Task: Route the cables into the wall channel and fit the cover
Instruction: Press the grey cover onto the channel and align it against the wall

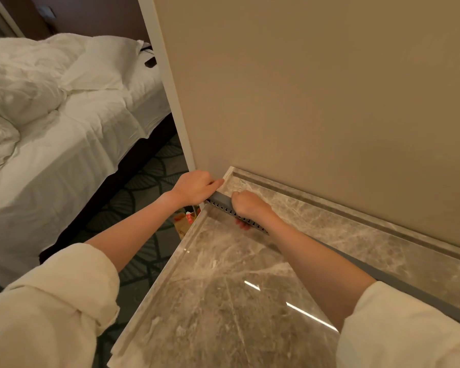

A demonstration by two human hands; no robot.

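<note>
A long grey slotted channel lies along the back of the marble counter, against the marble upstand below the beige wall. A row of dark slots shows along its left part. My left hand holds the channel's left end at the counter's corner, fingers curled over it. My right hand grips the channel just to the right, knuckles up, its fingertips under the slotted edge. No cables are visible; my hands and right forearm hide part of the channel.
A bed with rumpled white bedding stands at the left, across a patterned carpet. A white wall edge ends at the counter's corner. Small orange and red items lie on the floor below the corner.
</note>
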